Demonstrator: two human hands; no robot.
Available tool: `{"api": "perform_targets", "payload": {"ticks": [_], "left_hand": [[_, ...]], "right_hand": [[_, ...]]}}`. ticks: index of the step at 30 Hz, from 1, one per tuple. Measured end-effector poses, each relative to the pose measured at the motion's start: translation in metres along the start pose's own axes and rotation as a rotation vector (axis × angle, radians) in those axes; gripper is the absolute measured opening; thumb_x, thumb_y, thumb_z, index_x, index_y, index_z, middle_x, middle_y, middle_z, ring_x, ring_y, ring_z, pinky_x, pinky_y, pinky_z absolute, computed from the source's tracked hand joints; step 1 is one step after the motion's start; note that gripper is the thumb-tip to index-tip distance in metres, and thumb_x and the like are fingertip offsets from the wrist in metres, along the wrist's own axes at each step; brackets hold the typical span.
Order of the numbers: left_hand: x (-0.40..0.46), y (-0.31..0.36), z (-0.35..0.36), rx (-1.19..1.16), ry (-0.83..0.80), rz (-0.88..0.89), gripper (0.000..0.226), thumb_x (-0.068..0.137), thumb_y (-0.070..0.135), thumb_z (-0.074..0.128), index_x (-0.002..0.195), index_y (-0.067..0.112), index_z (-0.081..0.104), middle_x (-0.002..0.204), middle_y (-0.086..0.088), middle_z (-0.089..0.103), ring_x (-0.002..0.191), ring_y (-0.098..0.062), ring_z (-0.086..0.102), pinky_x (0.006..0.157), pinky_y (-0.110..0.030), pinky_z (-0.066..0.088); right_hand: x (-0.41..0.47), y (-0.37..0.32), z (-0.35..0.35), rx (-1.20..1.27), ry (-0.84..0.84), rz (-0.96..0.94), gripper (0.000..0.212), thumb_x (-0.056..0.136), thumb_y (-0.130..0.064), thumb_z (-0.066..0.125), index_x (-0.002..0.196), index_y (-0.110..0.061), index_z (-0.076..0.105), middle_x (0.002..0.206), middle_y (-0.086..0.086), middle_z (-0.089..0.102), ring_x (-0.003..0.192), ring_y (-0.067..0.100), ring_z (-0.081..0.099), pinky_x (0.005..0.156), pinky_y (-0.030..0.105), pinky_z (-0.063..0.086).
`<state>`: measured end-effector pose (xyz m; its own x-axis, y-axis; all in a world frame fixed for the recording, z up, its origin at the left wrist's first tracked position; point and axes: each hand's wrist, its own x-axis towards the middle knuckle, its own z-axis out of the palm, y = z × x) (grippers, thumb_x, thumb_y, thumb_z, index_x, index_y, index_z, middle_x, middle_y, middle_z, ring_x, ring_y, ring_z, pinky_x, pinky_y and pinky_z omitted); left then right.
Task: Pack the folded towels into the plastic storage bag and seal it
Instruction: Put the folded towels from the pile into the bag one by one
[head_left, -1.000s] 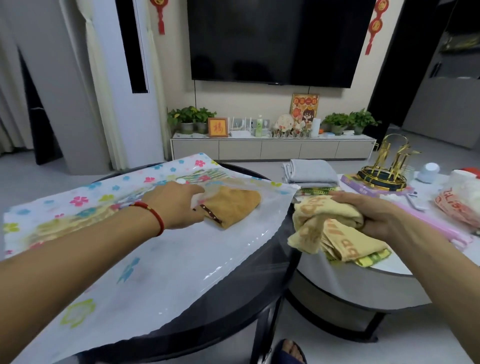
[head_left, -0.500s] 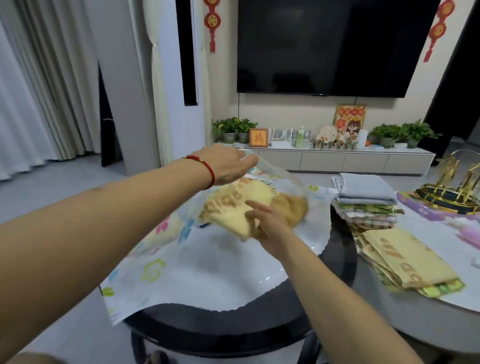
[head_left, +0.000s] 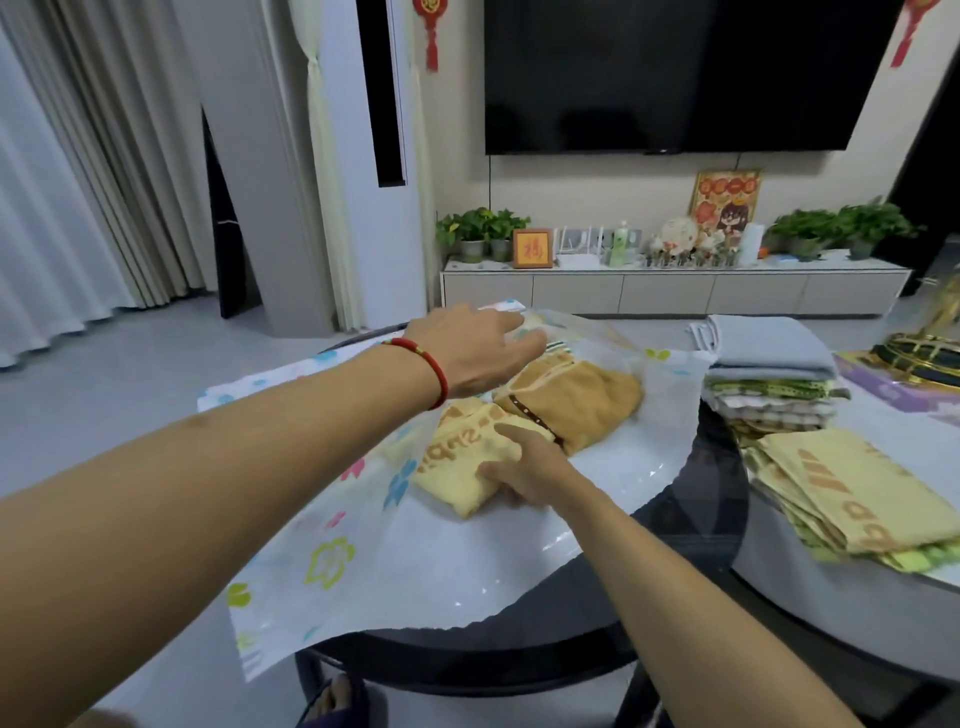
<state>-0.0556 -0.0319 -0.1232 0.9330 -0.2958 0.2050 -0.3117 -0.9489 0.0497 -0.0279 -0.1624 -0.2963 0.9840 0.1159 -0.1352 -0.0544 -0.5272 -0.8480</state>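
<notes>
- Left hand (head_left: 478, 353) lifting top sheet of plastic bag (head_left: 457, 561), fingers curled on its edge.
- Right hand (head_left: 524, 470) pinching yellow towel (head_left: 462, 467) inside bag mouth, touching brown towel (head_left: 576, 405).
- Towel stacks (head_left: 779, 395) waiting on white table (head_left: 810, 566).

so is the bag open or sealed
Open: the left hand lifts the bag flap while the right hand pushes a yellow towel inside.
</notes>
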Motion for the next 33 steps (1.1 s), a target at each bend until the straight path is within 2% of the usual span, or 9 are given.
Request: {"api": "perform_targets", "payload": {"ticks": [2, 6, 9, 12, 15, 20, 24, 29, 33], "left_hand": [[-0.002, 0.002, 0.007, 0.002, -0.001, 0.011, 0.068, 0.091, 0.07, 0.023, 0.141, 0.032, 0.049, 0.134, -0.014, 0.061, 0.115, -0.036, 0.056, 0.09, -0.042, 0.048], [-0.004, 0.016, 0.026, -0.023, -0.02, 0.071, 0.062, 0.085, 0.071, 0.03, 0.126, 0.033, 0.058, 0.136, -0.006, 0.059, 0.113, -0.03, 0.056, 0.086, -0.04, 0.049], [-0.004, 0.03, 0.042, 0.037, -0.065, 0.105, 0.063, 0.082, 0.072, 0.036, 0.13, 0.037, 0.056, 0.153, -0.003, 0.04, 0.123, -0.034, 0.051, 0.093, -0.047, 0.047], [0.001, 0.046, 0.06, 0.165, -0.044, 0.161, 0.062, 0.08, 0.072, 0.044, 0.133, 0.041, 0.053, 0.16, -0.001, 0.029, 0.127, -0.04, 0.045, 0.092, -0.053, 0.045], [0.009, 0.06, 0.076, 0.264, -0.021, 0.186, 0.06, 0.082, 0.07, 0.049, 0.136, 0.044, 0.051, 0.161, 0.001, 0.028, 0.131, -0.041, 0.039, 0.096, -0.06, 0.042], [0.028, 0.079, 0.101, 0.315, -0.019, 0.204, 0.059, 0.083, 0.061, 0.053, 0.138, 0.042, 0.051, 0.16, -0.001, 0.027, 0.132, -0.044, 0.036, 0.096, -0.06, 0.042], [0.038, 0.089, 0.115, 0.287, -0.035, 0.197, 0.055, 0.084, 0.058, 0.052, 0.138, 0.044, 0.051, 0.16, 0.004, 0.029, 0.133, -0.042, 0.037, 0.094, -0.056, 0.046], [0.045, 0.09, 0.123, 0.25, -0.033, 0.198, 0.053, 0.084, 0.06, 0.048, 0.135, 0.047, 0.053, 0.16, 0.008, 0.031, 0.131, -0.038, 0.04, 0.09, -0.05, 0.05], [0.046, 0.089, 0.12, 0.235, -0.034, 0.185, 0.051, 0.085, 0.061, 0.049, 0.134, 0.047, 0.056, 0.157, 0.006, 0.037, 0.128, -0.034, 0.046, 0.084, -0.044, 0.051]], "right_hand": [[-0.007, 0.006, -0.022, -0.165, 0.009, -0.094, 0.043, 0.095, -0.035, 0.067, 0.137, -0.03, 0.059, 0.093, 0.0, 0.071, 0.042, 0.008, 0.061, 0.043, 0.023, 0.05], [-0.04, 0.038, -0.093, -0.263, 0.029, -0.164, 0.016, 0.097, -0.03, 0.062, 0.103, -0.027, 0.077, 0.074, -0.003, 0.075, 0.051, 0.008, 0.067, 0.049, 0.013, 0.046], [-0.069, 0.07, -0.151, -0.19, 0.04, -0.059, 0.019, 0.094, -0.033, 0.066, 0.088, -0.023, 0.081, 0.067, 0.002, 0.076, 0.052, 0.013, 0.066, 0.051, 0.018, 0.047], [-0.077, 0.12, -0.204, -0.345, 0.328, 0.036, 0.027, 0.092, -0.032, 0.064, 0.077, -0.016, 0.078, 0.062, 0.007, 0.073, 0.058, 0.019, 0.069, 0.058, 0.031, 0.053], [-0.073, 0.168, -0.243, -0.546, 0.533, 0.197, 0.021, 0.092, -0.021, 0.06, 0.092, -0.013, 0.08, 0.089, 0.012, 0.078, 0.077, 0.03, 0.069, 0.071, 0.043, 0.057], [-0.054, 0.223, -0.285, -0.749, 0.542, 0.333, 0.031, 0.098, -0.03, 0.061, 0.125, -0.018, 0.071, 0.135, 0.021, 0.06, 0.125, 0.04, 0.054, 0.101, 0.047, 0.049], [-0.037, 0.243, -0.309, -0.635, 0.513, 0.512, 0.039, 0.097, -0.022, 0.06, 0.132, -0.007, 0.053, 0.136, 0.029, 0.049, 0.122, 0.048, 0.051, 0.103, 0.051, 0.047], [-0.032, 0.248, -0.33, -0.646, 0.471, 0.682, 0.054, 0.086, -0.048, 0.074, 0.123, -0.021, 0.046, 0.129, 0.02, 0.059, 0.128, 0.046, 0.049, 0.11, 0.055, 0.023], [-0.029, 0.233, -0.33, -0.975, 0.443, 0.576, 0.067, 0.081, -0.055, 0.074, 0.128, -0.019, 0.042, 0.126, 0.024, 0.056, 0.119, 0.045, 0.051, 0.106, 0.058, 0.033]]}}
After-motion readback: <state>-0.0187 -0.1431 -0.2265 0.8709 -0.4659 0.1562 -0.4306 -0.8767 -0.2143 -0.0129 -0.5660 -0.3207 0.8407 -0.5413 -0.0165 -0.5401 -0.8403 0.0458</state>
